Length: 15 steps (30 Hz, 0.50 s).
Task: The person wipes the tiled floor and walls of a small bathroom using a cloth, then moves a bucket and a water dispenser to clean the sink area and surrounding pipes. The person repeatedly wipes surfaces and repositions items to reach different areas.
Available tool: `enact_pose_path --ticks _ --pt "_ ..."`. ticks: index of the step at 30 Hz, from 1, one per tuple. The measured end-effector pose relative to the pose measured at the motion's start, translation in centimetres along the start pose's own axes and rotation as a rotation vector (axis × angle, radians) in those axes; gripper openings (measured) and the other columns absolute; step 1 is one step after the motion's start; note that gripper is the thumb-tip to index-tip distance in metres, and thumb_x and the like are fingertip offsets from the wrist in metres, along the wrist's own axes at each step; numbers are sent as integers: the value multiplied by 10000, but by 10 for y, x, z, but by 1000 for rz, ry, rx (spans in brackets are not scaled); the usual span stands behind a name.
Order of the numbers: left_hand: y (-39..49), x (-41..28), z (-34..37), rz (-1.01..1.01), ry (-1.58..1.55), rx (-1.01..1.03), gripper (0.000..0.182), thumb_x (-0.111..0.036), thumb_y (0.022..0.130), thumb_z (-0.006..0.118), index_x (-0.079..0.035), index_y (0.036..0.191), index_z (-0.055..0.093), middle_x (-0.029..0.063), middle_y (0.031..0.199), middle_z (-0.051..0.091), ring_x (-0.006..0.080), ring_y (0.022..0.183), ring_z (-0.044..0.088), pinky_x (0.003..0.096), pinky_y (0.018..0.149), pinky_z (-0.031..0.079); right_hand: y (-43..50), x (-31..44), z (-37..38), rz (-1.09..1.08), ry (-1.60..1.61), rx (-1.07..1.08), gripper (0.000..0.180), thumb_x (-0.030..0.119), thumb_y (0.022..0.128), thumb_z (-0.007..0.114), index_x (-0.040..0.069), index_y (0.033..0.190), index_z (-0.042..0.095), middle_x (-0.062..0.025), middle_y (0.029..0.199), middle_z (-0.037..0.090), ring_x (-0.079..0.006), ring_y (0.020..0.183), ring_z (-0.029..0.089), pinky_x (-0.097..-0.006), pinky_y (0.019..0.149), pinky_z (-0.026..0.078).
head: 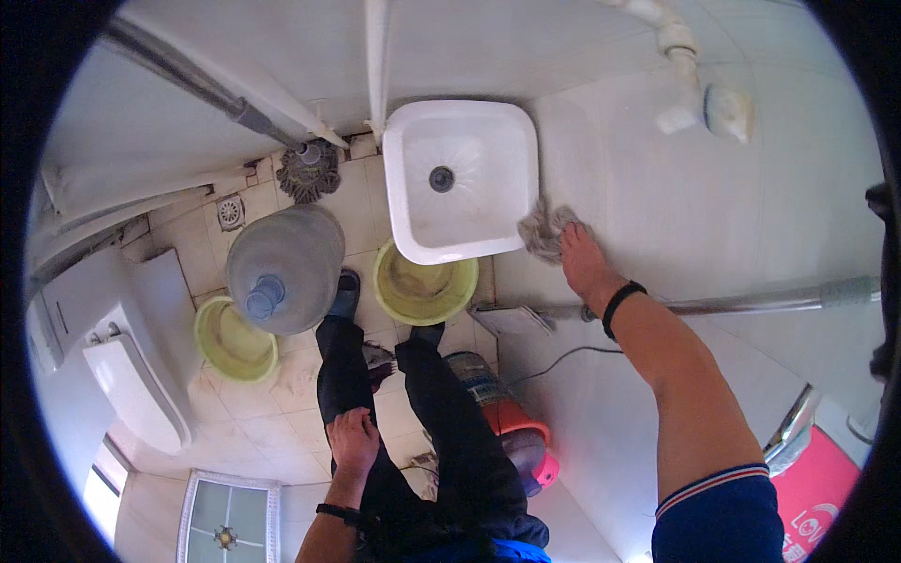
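Note:
My right hand (pixel 586 266) holds a wet-looking greyish-brown cloth (pixel 547 231) bunched at the right rim of a white square sink (pixel 464 141), close to the wall. The round drain (pixel 441 179) shows in the sink's basin. My left hand (pixel 354 440) rests on my dark-trousered thigh, fingers bent, with nothing seen in it. A pale green plastic basin (pixel 426 292) stands on the floor, partly under the sink's front edge.
A large water jug (pixel 285 260) stands left of my feet, beside another green basin (pixel 236 338). A mop (pixel 310 169) leans behind it. A toilet (pixel 137 390) is at left. Red bucket (pixel 514 422) and a horizontal pipe (pixel 746 302) are at right.

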<state>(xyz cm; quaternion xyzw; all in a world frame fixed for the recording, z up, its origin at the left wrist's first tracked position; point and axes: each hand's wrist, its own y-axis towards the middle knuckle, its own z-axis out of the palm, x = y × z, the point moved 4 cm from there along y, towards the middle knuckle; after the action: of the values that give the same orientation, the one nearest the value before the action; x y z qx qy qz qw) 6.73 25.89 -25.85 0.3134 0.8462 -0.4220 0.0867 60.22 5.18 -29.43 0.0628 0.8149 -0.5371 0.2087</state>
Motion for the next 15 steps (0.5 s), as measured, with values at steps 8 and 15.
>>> enact_pose_path --ticks 8,15 --pt "6 -2 -2 -48 -25 -5 161 -147 906 644 -124 1060 686 53 1022 727 295 1017 653 469 912 458 73 -52 -31 115 -152 -15 486 222 1019 451 36 1449 582 -143 1623 424 -344 1521 316 -516 1257 197" --pt "-4 1 11 -76 -48 13 168 -126 881 660 -131 1047 682 56 1020 723 301 1026 646 469 918 454 139 -79 -23 300 95 -271 581 229 1013 475 -85 1500 438 -227 1557 437 -375 1456 383 -435 1251 268"
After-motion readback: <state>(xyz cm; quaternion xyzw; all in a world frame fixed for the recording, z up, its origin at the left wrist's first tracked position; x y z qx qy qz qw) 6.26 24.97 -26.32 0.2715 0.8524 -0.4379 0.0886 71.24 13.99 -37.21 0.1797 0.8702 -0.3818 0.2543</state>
